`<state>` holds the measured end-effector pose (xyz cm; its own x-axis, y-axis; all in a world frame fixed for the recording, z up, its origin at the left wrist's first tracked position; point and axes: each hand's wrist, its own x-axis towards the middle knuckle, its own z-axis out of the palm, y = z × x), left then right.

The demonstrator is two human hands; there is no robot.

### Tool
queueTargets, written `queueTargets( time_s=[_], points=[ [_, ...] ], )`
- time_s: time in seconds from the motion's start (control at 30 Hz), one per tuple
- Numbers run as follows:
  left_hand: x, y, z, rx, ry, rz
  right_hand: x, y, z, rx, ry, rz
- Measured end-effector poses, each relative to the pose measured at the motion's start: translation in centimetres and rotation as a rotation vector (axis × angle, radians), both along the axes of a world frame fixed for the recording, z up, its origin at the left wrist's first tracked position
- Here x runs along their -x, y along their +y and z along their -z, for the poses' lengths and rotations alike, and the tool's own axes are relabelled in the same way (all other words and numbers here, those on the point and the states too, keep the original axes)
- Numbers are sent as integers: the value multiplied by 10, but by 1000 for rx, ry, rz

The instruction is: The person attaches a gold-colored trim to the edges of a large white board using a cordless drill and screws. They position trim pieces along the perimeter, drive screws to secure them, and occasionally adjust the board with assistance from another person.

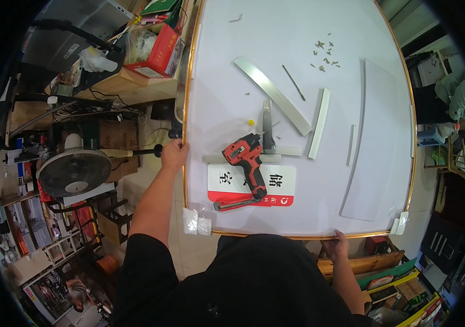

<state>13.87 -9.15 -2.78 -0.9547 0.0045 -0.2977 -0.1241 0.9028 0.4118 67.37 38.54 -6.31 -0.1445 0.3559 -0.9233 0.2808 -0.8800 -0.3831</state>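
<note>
My left hand (pixel 174 155) is closed around the left edge of a large white board (pixel 224 98) with a gold-coloured frame. At its near edge, my right hand (pixel 336 248) grips the frame, thumb on top and the other fingers mostly hidden below. A red and black cordless drill (pixel 250 163) lies on a white and red sign plate (pixel 288 182). Beyond the drill are a dark grey tool (pixel 268 128), a small yellow piece (pixel 251 122), a silver metal strip (pixel 276 97) and a thin rod (pixel 294 84). Clear wrapping (pixel 190 221) covers the near left corner.
Several small screws (pixel 322 54), a shorter strip (pixel 319 123) and a long pale panel (pixel 371 141) lie on the board. To the left stand a fan (pixel 74 169) and a red box (pixel 159 52). Crates (pixel 407 289) stand near right. Another person (pixel 456 98) is at far right.
</note>
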Motion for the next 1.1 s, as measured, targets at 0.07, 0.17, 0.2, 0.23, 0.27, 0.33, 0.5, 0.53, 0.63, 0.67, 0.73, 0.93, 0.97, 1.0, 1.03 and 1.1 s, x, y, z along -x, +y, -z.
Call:
queueTargets(
  time_s=[0.07,0.17,0.2,0.23,0.27,0.33,0.5,0.53,0.63,0.67,0.73,0.93,0.97,1.0,1.03,1.1],
  points=[
    [-1,0,1,-8,8,-5,-2,3,0,37,17,-17],
    [-1,1,1,-16,16,-2,-6,6,0,45,47,-41],
    [-1,1,1,-14,19,0,-8,6,0,43,43,-37],
    [-1,1,1,-19,25,-3,-8,6,0,36,52,-58],
    [-1,1,1,-32,21,-8,-9,7,1,33,46,-63],
    [-2,0,2,-73,11,-36,-9,7,3,33,43,-65],
    [-2,-5,10,-126,15,-20,-9,8,7,34,-5,-49],
    [-1,-6,12,-132,11,-18,-9,7,8,44,28,-60],
    [2,-10,15,-108,1,17,-9,5,7,40,41,-37],
    [2,-10,16,-124,8,18,-9,4,7,32,37,-21],
    [1,-8,14,-146,-4,-13,-7,3,5,34,47,-20],
    [-2,4,-7,-11,-13,0,-3,2,3,48,34,15],
    [-1,5,-11,19,-10,11,-3,2,3,64,42,16],
    [2,5,-14,50,-6,21,-3,2,3,88,33,28],
    [5,6,-16,84,8,31,-3,3,3,88,45,10],
    [10,6,-18,84,-15,-2,-2,3,2,103,35,0]
  ],
)
